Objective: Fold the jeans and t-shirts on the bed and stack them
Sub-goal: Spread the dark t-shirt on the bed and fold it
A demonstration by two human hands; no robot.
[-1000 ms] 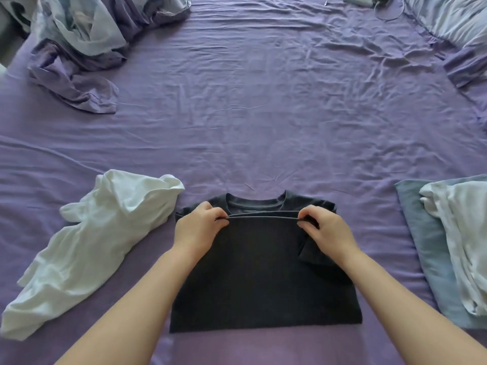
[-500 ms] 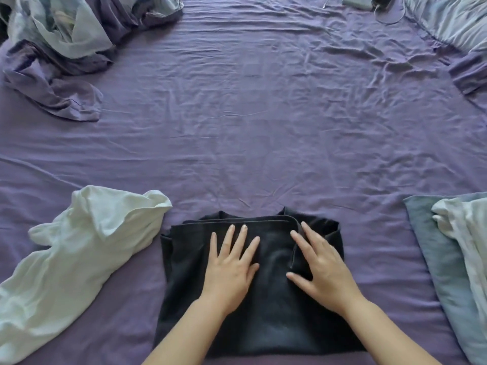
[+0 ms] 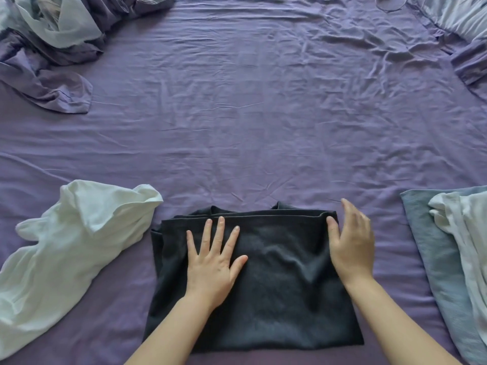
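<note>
Dark knit t-shirt (image 3: 284, 280), folded square on wrinkled purple bed (image 3: 250, 127); left hand (image 3: 214, 262) flat, fingers spread, right hand (image 3: 351, 243) straight-fingered at its edge.

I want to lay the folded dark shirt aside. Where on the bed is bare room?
The wide purple sheet beyond the dark t-shirt is bare. Narrow strips lie between it and the white t-shirt and the blue garment. The far corners are crowded with bedding.
</note>
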